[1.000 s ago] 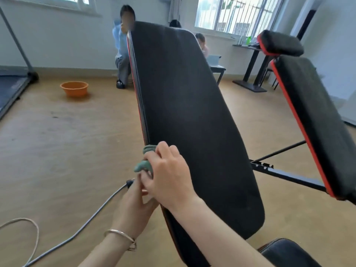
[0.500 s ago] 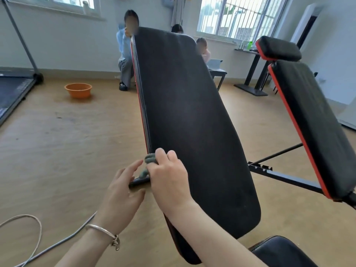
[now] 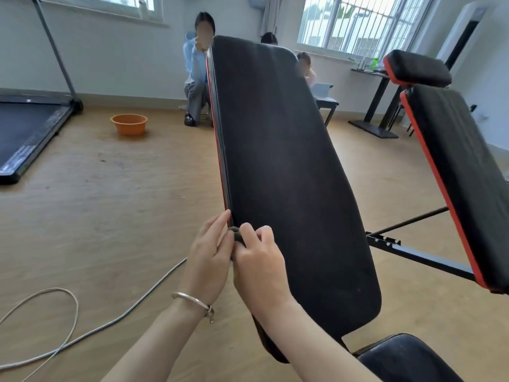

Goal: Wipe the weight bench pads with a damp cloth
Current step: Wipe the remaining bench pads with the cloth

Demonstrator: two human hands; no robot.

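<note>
The black back pad (image 3: 286, 166) of a weight bench stands inclined in the middle of the view, with a red trim down its left edge. A small grey-green cloth (image 3: 236, 235) is bunched against that left edge, mostly hidden. My right hand (image 3: 259, 268) grips the cloth on the pad's edge. My left hand (image 3: 210, 257), with a silver bangle at the wrist, lies against the outer side of the same edge, fingers fairly straight and touching the cloth. The black seat pad (image 3: 407, 357) shows at the bottom right.
A second bench pad (image 3: 462, 172) with a headrest (image 3: 416, 71) stands to the right, its metal frame bar (image 3: 421, 260) between the two. A grey cable (image 3: 91, 330) loops over the wooden floor at left. An orange basin (image 3: 129, 123), a treadmill (image 3: 24, 133) and seated people lie beyond.
My left hand has come up from below the cloth to lie against the pad's left edge. The cloth now shows much less under my right hand.
</note>
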